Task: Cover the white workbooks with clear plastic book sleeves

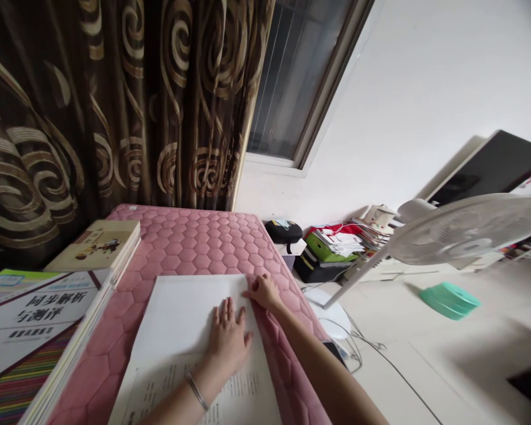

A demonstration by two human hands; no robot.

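The left hand (228,339), a thin bangle (196,391) at its wrist, lies flat and open on a white printed sheet (190,319), fingers spread. The right hand (265,292) is narrowly curled at the sheet's far right corner, though whether it pinches or only touches is hard to tell. The sheet lies on a pink quilted pad (194,242), beside stacked books (92,248).
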